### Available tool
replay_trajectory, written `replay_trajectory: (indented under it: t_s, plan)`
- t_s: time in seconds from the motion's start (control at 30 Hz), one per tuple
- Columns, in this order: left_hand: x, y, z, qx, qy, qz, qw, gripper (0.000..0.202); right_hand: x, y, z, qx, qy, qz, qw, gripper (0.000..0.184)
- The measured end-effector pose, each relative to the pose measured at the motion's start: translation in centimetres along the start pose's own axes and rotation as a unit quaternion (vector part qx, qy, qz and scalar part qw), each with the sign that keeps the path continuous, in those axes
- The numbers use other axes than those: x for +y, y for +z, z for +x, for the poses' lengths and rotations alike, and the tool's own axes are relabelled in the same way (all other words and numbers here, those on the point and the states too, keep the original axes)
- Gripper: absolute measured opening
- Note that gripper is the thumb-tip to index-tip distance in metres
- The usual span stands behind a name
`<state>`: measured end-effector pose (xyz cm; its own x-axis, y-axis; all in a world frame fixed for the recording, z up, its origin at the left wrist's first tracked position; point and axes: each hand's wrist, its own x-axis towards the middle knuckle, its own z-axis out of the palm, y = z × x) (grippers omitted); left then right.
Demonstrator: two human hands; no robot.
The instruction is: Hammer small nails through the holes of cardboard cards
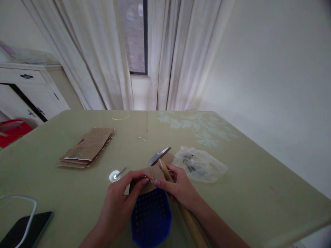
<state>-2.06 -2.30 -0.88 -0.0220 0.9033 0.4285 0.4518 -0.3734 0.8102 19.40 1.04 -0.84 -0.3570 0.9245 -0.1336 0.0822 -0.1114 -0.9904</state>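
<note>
Pale green table [232, 179] in a room with cream curtains [178, 51], a window behind them and a white cabinet [31, 93] far left.

The perforated card [151, 173], brown with rows of small holes, sits near centre, just above a blue perforated block [151, 217] at the near edge. The left hand [121, 196] pinches the card's left edge, thumb and fingertips closed on it. The right hand [179, 187] has its fingers curled around the wooden handle of a hammer [160, 155], with the thumb tip pressing the card's right side. The hammer's metal head lies just beyond the card and the handle runs back under the right wrist.

The card looks light and thin. It probably bends easily and tears at the holes, so it is best held by the edges, as it is here. The hammer is head-heavy and stiff. The grip sits high, close to the head.

- Far left: stack of similar card sheets [86, 148].
- Just left of the left hand: white disc [113, 176] with a nail [121, 171] lying across it.
- Right: clear plastic bag [200, 164] holding small dark metal bits; type unclear.
- Near left corner: phone [26, 230] with a white cable [24, 199].
- Off the table, far left: red object [11, 131].
</note>
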Motion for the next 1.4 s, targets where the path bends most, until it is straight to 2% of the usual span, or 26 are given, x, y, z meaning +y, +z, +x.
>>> replay_trajectory:
  t_s: [0.17,0.3,0.53,0.7,0.87,1.0,1.1,1.17,1.27,1.4]
  plan:
    - [0.0,0.1,-0.1,0.008,0.014,0.019,1.0,0.011,0.1,0.1,0.0,-0.007,0.011,0.019,1.0,0.06]
    - [-0.1,0.1,-0.1,0.008,0.025,0.033,0.999,0.011,0.1,0.2,0.0,-0.005,-0.005,0.028,1.0,0.053]
    - [0.1,0.2,0.0,0.019,0.059,0.038,0.997,0.012,0.2,0.1,-0.1,0.0,0.016,0.009,1.0,0.055]
    - [0.0,0.2,0.1,-0.002,0.067,0.032,0.997,0.013,0.6,0.0,0.0,0.004,0.005,-0.006,1.0,0.055]
    - [0.1,0.2,0.3,-0.035,0.056,0.038,0.997,0.015,0.6,-1.0,0.3,0.042,-0.007,-0.006,0.999,0.048]
    - [0.3,0.3,0.4,-0.045,0.062,0.041,0.996,0.016,-2.2,-2.4,-1.3,0.046,-0.028,-0.06,0.997,0.047]
    - [0.3,0.4,0.5,-0.044,0.073,0.04,0.996,0.016,-5.6,-2.8,-3.8,-0.002,-0.015,-0.127,0.992,0.048]
    - [0.2,0.5,0.5,-0.045,0.079,0.04,0.995,0.016,-7.9,-2.6,-5.6,-0.026,0.003,-0.186,0.982,0.047]
    - [0.3,0.7,0.6,-0.044,0.084,0.038,0.995,0.016,-10.3,-1.9,-7.4,-0.025,0.007,-0.242,0.97,0.045]
    - [0.6,0.7,0.6,-0.05,0.076,0.042,0.995,0.018,-11.3,-0.7,-8.1,-0.03,0.015,-0.261,0.965,0.044]
